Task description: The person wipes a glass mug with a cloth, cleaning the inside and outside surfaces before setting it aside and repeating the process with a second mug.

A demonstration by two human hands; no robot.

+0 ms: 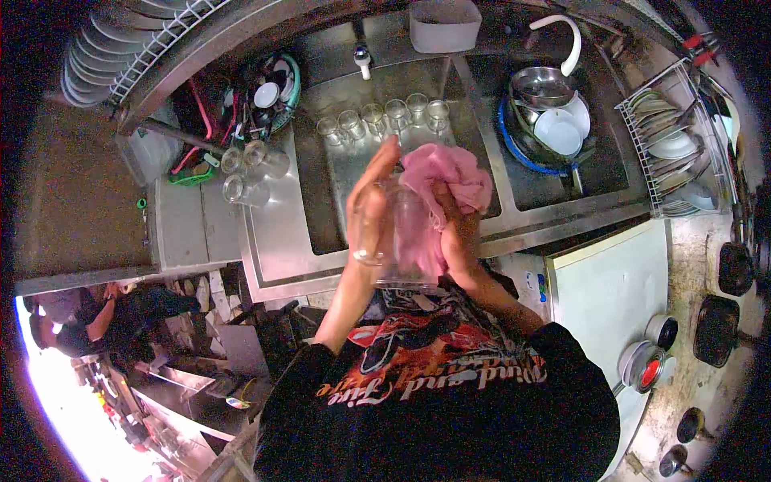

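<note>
My left hand (371, 210) is wrapped round the side of a clear glass vessel (405, 241), held in front of my chest over the sink's front edge. Motion blurs the glass, and its exact shape is hard to make out. On the other side, my right hand (458, 233) grips a bunched pink cloth (451, 178), part of which presses against the vessel. Beyond my hands, several small clear glasses (373, 120) stand in a row in the left basin (321, 205) of the steel sink.
More glasses (255, 193) stand on the left ledge. In the right basin sit a metal bowl (542, 84) and white bowls (558, 132). A dish rack (654, 153) holds plates at right; a white tap (574, 48) curves above. Another person (104, 321) is at lower left.
</note>
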